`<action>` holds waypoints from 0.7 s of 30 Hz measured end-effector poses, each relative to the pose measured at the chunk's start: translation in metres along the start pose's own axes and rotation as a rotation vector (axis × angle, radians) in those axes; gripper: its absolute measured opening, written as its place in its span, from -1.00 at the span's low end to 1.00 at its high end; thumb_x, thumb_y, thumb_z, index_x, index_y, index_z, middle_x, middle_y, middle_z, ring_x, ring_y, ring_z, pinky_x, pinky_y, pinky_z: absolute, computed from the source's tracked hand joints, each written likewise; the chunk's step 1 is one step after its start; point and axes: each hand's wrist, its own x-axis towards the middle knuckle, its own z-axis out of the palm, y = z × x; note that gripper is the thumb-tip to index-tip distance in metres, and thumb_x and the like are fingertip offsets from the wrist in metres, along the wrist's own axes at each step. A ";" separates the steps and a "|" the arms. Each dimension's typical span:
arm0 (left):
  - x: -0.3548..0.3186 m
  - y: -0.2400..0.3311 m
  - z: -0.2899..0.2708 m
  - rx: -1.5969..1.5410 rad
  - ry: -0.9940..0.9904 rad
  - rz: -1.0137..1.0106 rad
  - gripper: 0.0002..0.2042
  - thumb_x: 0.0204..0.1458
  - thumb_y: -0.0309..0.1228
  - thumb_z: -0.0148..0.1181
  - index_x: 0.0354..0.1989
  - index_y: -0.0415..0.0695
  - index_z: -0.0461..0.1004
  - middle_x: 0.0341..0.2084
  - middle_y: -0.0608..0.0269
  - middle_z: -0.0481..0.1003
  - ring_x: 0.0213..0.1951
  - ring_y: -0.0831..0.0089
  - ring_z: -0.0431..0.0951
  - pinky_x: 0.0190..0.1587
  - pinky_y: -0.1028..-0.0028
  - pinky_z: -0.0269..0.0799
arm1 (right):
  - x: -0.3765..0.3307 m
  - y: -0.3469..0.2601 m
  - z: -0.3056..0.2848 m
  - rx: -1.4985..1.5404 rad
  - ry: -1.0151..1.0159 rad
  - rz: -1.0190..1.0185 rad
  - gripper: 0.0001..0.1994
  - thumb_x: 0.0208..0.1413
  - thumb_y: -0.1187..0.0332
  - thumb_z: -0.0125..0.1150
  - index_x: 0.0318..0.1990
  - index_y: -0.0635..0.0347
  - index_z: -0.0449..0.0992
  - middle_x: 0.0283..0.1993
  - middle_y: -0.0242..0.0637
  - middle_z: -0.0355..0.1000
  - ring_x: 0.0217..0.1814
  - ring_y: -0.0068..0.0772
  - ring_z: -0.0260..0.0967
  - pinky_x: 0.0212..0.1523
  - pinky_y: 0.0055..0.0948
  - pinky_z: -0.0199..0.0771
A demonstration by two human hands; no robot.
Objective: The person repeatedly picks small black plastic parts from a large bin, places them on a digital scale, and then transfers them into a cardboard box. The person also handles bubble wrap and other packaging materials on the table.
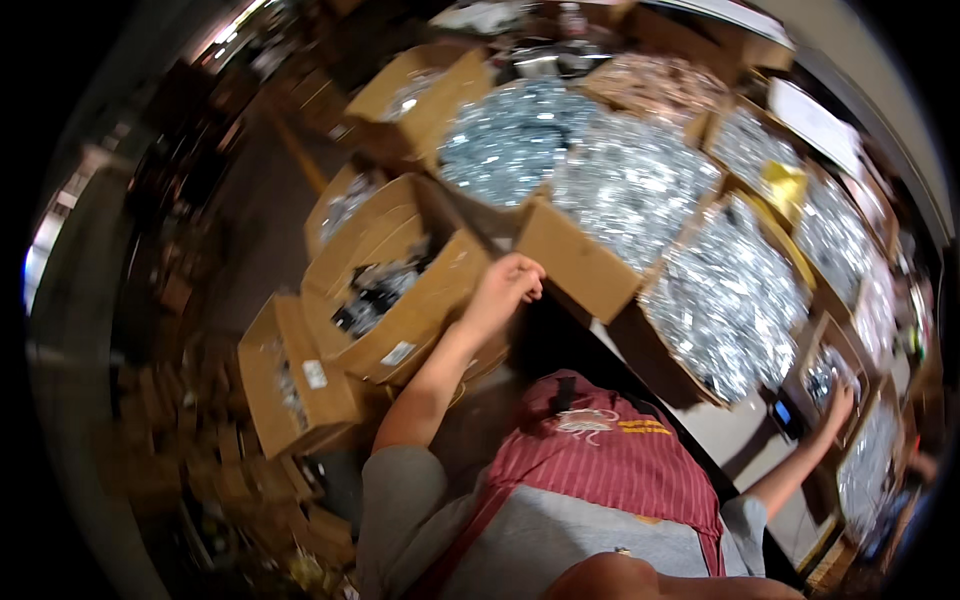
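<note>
Grip first: the left hand [517,278] has its fingers loosely curled, but blur hides the tips, so I cannot tell whether they are closed or pinch anything. It hangs just beside a brown flap [580,257], near the middle of the view.

Well apart from it, the right hand [843,396] reaches into a small box [803,360] at the right, its fingers over the shiny packets [822,380] lying inside — whether that grip is tight around one, I cannot tell either. Just beside this box, on the pale table [745,447], sits a dark device [786,417] (its little screen glows blue).

Between the hands, a big carton [655,357] is heaped with silver pieces [735,300]; beyond it lie a paler heap [635,185] and a bluish heap [515,140]. Left of the left hand, an open carton [440,312] holds dark and clear packs [378,295]. Below, the person wears a striped red apron [600,465] over a grey shirt [545,530].
</note>
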 end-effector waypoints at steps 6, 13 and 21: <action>-0.032 -0.001 -0.201 0.011 0.596 0.025 -0.85 0.19 -0.48 0.06 -0.11 -0.22 0.46 -0.34 0.24 0.56 -0.32 0.54 0.57 -0.28 0.56 0.46 | -0.083 -0.073 0.010 -0.448 0.374 -0.318 -0.57 0.06 0.12 0.19 0.06 0.08 0.56 0.06 -0.17 0.51 0.08 -0.05 0.43 0.09 -0.14 0.35; -0.007 -0.130 -0.390 1.097 0.468 -0.406 -0.71 -0.02 -0.29 0.14 -0.23 -0.25 0.56 -0.23 -0.18 0.58 -0.12 -0.07 0.58 -0.06 0.13 0.48 | -0.259 -0.342 0.096 0.203 0.225 -0.531 -0.70 0.22 0.54 -0.02 0.07 0.36 0.49 0.14 -0.12 0.42 0.14 -0.29 0.39 0.20 -0.34 0.35; 0.057 -0.184 -0.368 1.614 -0.388 -0.432 -0.71 -0.17 -0.40 0.18 -0.22 -0.16 0.62 -0.23 -0.04 0.60 -0.10 -0.02 0.61 -0.07 0.14 0.53 | -0.393 -0.546 0.216 0.094 -0.402 -0.853 -0.73 -0.03 0.76 0.04 -0.20 0.34 0.55 -0.11 -0.12 0.52 -0.01 -0.16 0.49 0.03 -0.34 0.43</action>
